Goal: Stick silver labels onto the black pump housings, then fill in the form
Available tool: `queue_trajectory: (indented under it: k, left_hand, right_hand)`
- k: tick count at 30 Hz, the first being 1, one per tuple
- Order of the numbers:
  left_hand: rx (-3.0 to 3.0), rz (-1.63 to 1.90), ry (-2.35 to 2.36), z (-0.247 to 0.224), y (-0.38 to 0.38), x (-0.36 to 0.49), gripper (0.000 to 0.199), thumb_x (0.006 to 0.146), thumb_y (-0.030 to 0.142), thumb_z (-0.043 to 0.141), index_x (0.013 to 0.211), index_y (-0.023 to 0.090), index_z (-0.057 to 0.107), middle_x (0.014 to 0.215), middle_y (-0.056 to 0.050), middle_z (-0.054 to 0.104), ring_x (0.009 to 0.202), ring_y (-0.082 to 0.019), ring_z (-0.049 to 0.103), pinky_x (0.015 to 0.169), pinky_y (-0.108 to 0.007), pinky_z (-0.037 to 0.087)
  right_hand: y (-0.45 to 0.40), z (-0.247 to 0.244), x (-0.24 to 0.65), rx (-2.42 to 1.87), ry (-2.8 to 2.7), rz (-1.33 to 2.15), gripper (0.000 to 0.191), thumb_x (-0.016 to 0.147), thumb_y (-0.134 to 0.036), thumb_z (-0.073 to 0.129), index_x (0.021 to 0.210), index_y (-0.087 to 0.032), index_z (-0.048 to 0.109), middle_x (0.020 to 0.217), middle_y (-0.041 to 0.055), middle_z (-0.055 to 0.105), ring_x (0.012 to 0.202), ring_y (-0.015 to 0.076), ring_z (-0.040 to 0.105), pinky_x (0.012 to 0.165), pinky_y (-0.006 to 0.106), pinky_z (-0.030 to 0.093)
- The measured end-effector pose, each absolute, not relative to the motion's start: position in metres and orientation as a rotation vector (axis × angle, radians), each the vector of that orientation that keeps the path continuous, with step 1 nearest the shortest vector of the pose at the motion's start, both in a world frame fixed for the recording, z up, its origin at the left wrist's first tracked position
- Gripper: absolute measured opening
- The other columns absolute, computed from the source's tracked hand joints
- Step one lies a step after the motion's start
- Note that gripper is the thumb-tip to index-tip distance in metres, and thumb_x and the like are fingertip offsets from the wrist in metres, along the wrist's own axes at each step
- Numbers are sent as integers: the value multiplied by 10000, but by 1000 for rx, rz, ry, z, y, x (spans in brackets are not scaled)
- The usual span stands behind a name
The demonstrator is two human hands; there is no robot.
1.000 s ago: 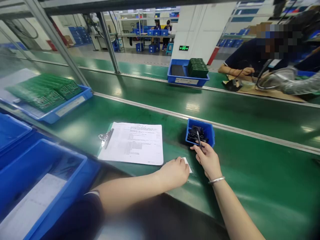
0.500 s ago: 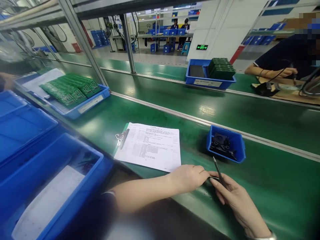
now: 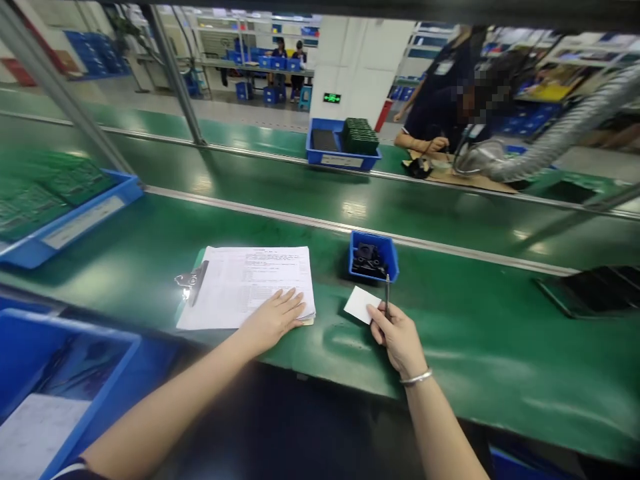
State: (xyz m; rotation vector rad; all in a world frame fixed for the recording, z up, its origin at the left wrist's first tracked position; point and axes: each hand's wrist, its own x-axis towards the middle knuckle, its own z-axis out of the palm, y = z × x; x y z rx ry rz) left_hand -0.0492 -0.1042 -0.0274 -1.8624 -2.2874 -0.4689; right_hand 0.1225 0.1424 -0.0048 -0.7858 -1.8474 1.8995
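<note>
My left hand point(image 3: 274, 321) lies flat, fingers spread, on the lower right of a printed sheet point(image 3: 225, 293) held in a green clipboard by its metal clip point(image 3: 187, 283). My right hand point(image 3: 397, 333) pinches a small blank white card point(image 3: 362, 304) between thumb and fingers. A slim dark pen point(image 3: 387, 293) also sticks up from that hand, tip pointing away from me. Just beyond the pen stands a small blue bin point(image 3: 395, 257) with black parts point(image 3: 369, 257) inside; the pen's tip overlaps its near edge in view.
Green circuit boards point(image 3: 40, 190) fill a blue tray point(image 3: 90, 223) on the left. Another blue bin point(image 3: 345, 161) holds upright boards across the metal rail. A co-worker point(image 3: 440, 127) sits beyond, beside a flexible duct point(image 3: 565, 133). Dark trays point(image 3: 595, 290) lie at right.
My left hand has left my right hand and moved left onto the clipboard sheet. The white card now shows in my right hand beside the pen. The view has swung right.
</note>
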Motion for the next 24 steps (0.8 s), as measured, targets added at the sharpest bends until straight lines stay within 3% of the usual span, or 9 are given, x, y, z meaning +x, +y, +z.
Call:
queue_trajectory:
  k: [6, 12, 14, 15, 17, 19, 20, 22, 24]
  left_hand:
    - [-2130, -586, -2160, -20, -59, -15, 372, 1017, 289, 310, 1227, 155, 586, 1339, -88, 599, 1306, -191, 496, 1114, -420, 369]
    - [-1966, -411, -2149, -19, -26, 35, 437, 1010, 308, 301, 1277, 43, 522, 1344, -179, 565, 1305, -290, 470, 1070, -444, 380]
    - [-1998, -422, -2083, -10, -25, 40, 459, 1004, 365, 317, 1259, 50, 534, 1330, -186, 564, 1290, -313, 473, 1046, -442, 395]
    - [-2038, -455, -2045, -5, -28, 39, 464, 997, 401, 333, 1231, 64, 552, 1307, -180, 575, 1271, -308, 487, 1033, -429, 406]
    - [-2146, -559, -1960, 4, -41, 32, 429, 979, 441, 378, 1076, 100, 620, 1142, -147, 645, 1129, -261, 577, 958, -373, 460]
    - [-2153, -683, -1962, 10, -63, 20, 352, 957, 409, 438, 877, 130, 637, 910, -101, 662, 906, -207, 624, 840, -333, 504]
    - [-2085, -747, -2002, 10, -76, 13, 322, 937, 400, 472, 830, 139, 629, 842, -87, 644, 838, -200, 617, 803, -339, 514]
    - [-1858, -822, -2142, 9, -102, -2, 321, 885, 437, 542, 930, 132, 632, 918, -117, 635, 913, -248, 609, 844, -420, 517]
    - [-1738, -770, -2283, 5, -125, -19, 506, 835, 504, 597, 1154, 111, 577, 1158, -195, 585, 1145, -332, 536, 967, -527, 463]
  right_hand:
    - [139, -5, 127, -806, -1633, 1905, 283, 806, -397, 742, 855, -188, 557, 433, -60, 481, 383, 57, 316, 382, 178, 172]
    - [145, 4, 121, -768, -1647, 1892, 253, 790, -351, 755, 794, -192, 559, 575, -5, 604, 389, 46, 305, 357, 182, 168]
    - [146, 14, 113, -745, -1784, 1786, 212, 791, -349, 744, 855, -194, 614, 686, 23, 651, 421, 72, 392, 360, 195, 260]
    - [146, 19, 108, -706, -1888, 1713, 203, 797, -344, 730, 903, -195, 642, 777, 47, 679, 488, 105, 489, 405, 214, 361]
    - [143, 27, 95, -564, -2127, 1545, 185, 819, -318, 683, 961, -200, 676, 975, 82, 699, 768, 199, 640, 663, 309, 525]
    - [138, 29, 78, -380, -2326, 1408, 126, 838, -263, 619, 927, -208, 689, 1092, 81, 688, 1015, 255, 631, 912, 395, 487]
    - [134, 28, 70, -297, -2401, 1368, 121, 840, -231, 588, 902, -213, 690, 1099, 74, 691, 1056, 261, 623, 957, 411, 462]
    - [127, 23, 56, -159, -2526, 1364, 169, 835, -171, 529, 862, -217, 690, 1080, 65, 704, 1051, 255, 634, 958, 411, 465]
    - [122, 18, 46, -49, -2624, 1416, 226, 823, -123, 486, 850, -216, 690, 1073, 62, 713, 1033, 244, 649, 935, 401, 485]
